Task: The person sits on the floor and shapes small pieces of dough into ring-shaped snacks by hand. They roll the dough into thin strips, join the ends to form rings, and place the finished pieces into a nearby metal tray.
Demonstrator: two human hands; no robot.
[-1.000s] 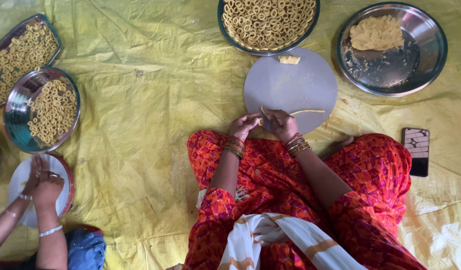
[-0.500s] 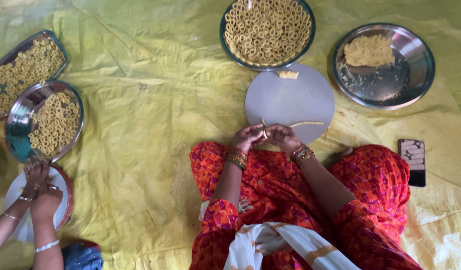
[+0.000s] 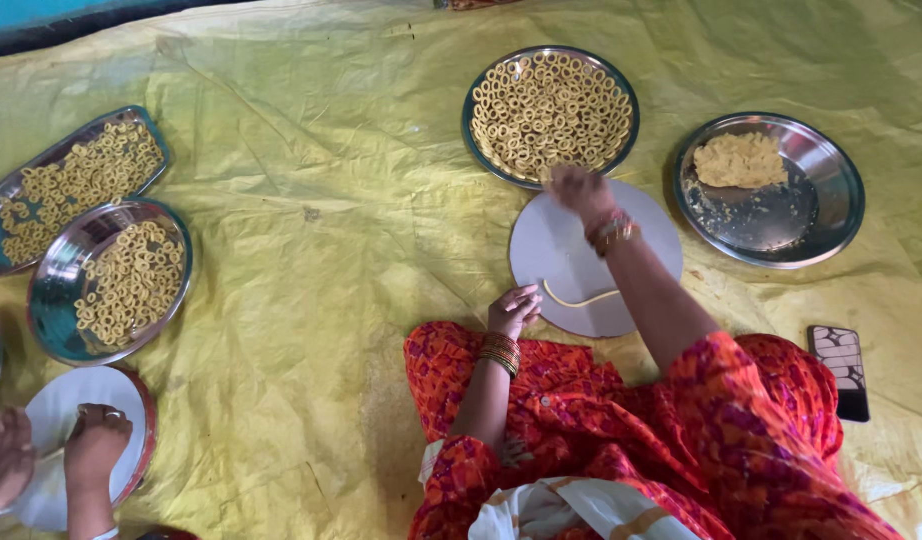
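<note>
While my right hand [image 3: 578,187] reaches to 12 o'clock, fingers loosely curled at ring tray [image 3: 551,115] edge, grip unclear, left hand [image 3: 514,310] half-open steadies board [image 3: 581,262] by dough strip [image 3: 581,297].

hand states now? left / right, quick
Left hand: fingers curled, resting at the edge of the round white board; nothing visibly held.
Right hand: reaching to the rim of the plate of dough rings; blurred, grip cannot be told.

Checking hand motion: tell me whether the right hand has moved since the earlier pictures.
Yes. The right hand has left the near edge of the round white board, by the left hand, and reached its far edge, beside the plate of dough rings.
</note>
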